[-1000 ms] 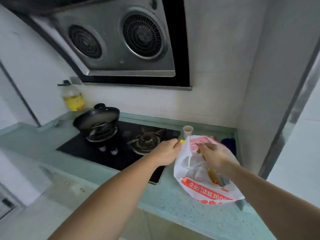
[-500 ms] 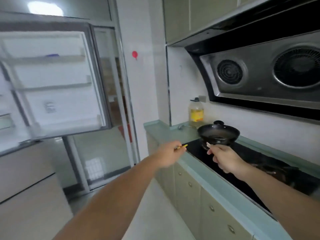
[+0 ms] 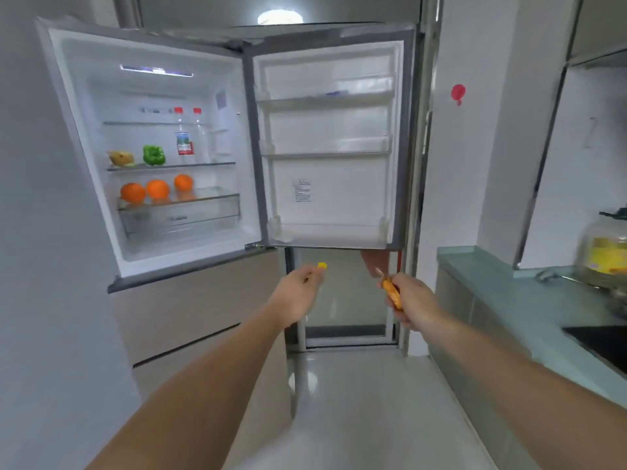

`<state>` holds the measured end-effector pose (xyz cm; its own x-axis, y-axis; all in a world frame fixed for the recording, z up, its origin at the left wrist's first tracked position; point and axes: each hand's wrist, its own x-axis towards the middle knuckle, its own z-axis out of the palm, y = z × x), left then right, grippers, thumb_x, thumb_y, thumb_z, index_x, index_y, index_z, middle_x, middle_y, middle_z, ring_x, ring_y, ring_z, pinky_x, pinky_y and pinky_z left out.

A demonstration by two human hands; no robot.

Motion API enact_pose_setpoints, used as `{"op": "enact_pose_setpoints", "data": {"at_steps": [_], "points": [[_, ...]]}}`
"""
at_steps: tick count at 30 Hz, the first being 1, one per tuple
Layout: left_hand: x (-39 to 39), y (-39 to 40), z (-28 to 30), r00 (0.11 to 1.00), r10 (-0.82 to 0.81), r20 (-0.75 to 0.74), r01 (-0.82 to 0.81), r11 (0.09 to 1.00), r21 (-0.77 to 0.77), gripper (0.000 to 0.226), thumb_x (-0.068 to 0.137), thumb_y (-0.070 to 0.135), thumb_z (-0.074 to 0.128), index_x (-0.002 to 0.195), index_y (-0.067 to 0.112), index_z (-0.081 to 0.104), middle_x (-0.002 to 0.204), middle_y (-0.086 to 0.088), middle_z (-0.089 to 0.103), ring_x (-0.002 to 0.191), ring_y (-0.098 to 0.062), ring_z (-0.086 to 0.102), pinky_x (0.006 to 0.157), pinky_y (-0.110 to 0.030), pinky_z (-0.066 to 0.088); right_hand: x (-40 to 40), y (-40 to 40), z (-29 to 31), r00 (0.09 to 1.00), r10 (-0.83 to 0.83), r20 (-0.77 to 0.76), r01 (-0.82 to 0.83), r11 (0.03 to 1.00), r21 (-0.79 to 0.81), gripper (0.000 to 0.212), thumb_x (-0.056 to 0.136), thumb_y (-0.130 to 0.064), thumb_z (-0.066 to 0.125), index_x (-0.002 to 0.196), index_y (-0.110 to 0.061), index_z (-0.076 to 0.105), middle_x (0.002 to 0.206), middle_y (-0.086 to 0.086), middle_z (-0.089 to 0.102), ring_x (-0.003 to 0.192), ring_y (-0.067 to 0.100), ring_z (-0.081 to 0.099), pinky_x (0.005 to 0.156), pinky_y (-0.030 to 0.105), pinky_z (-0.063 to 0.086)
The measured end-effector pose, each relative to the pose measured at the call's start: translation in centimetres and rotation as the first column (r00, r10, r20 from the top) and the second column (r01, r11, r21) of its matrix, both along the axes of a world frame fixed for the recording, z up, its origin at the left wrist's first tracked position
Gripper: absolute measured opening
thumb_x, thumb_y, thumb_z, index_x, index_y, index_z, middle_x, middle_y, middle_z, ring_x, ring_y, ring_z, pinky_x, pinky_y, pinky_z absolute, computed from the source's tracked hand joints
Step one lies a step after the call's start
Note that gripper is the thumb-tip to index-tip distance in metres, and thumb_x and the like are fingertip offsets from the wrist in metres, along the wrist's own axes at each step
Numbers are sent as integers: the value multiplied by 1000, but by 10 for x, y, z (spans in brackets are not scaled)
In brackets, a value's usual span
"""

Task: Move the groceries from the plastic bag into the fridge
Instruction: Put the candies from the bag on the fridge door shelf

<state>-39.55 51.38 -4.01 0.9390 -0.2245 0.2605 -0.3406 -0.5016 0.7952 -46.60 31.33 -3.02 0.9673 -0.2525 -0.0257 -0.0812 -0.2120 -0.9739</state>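
Fridge point(image 3: 152, 147) now fills the view, upper door point(image 3: 327, 144) swung wide open to its right; half a second ago only the door showed at far left and the stove with its wok lay ahead, and a second ago both hands were at the plastic bag on the counter. Bag no longer in view.

Left hand point(image 3: 297, 293) is held below the open door, fingers curled, pinching a small yellow item point(image 3: 321, 265) that sticks out past the fingertips toward the fridge. Too small to tell its long axis.

Right hand point(image 3: 412, 301) is level with the left, below the door's right corner, fingers wrapped round an orange packet point(image 3: 392, 293). Packet's long axis runs steeply, upper end tilted toward the fridge.

Both forearms are extended forward, roughly parallel, hands well apart.

Inside the fridge: green pepper point(image 3: 153, 155) and two bottles point(image 3: 185, 137) on the middle shelf, three oranges point(image 3: 157, 189) on the shelf below. Oil jug point(image 3: 602, 256) stands on the counter point(image 3: 492, 283) to the fridge's right.
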Motion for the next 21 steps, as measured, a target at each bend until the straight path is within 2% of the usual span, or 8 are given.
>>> {"op": "enact_pose_setpoints", "data": {"at_steps": [4,8,14,17,21], "points": [[34,65,-22,975,158,-159,-181,973,-141,31,100,39,36,81,22,54,65,-2,45,51,-16,39,44,-22,28,55,64,-13,993,103,-53,-99,992,72,26,96,-22,34,89,-11,57,63,3,38,50,13,30,43,23,24],[60,113,-32,951,251,-180,-279,948,-153,29,99,22,31,86,21,57,66,-3,44,51,-15,36,43,-21,26,110,108,-24,980,186,-70,-177,977,123,30,98,-20,34,85,-10,60,59,2,39,46,12,30,41,24,23],[126,158,-17,918,349,-187,-368,927,-73,22,101,24,35,102,20,57,70,1,45,54,-13,38,50,-23,31,210,151,-29,948,317,-40,-307,938,158,25,96,-17,37,88,-11,61,59,2,41,48,13,31,42,23,25],[165,166,-7,921,362,-140,-364,931,16,16,100,31,43,106,24,55,79,2,51,67,-16,48,60,-26,39,264,159,-25,928,371,-35,-360,916,177,23,96,-18,39,87,-12,59,59,1,42,50,14,33,45,25,27],[208,169,-1,916,390,-91,-390,921,16,15,97,26,50,110,24,57,85,0,58,74,-16,56,61,-26,48,323,168,-21,908,420,10,-419,904,84,21,96,-18,37,92,-9,55,65,5,43,54,16,39,50,28,33]]}}
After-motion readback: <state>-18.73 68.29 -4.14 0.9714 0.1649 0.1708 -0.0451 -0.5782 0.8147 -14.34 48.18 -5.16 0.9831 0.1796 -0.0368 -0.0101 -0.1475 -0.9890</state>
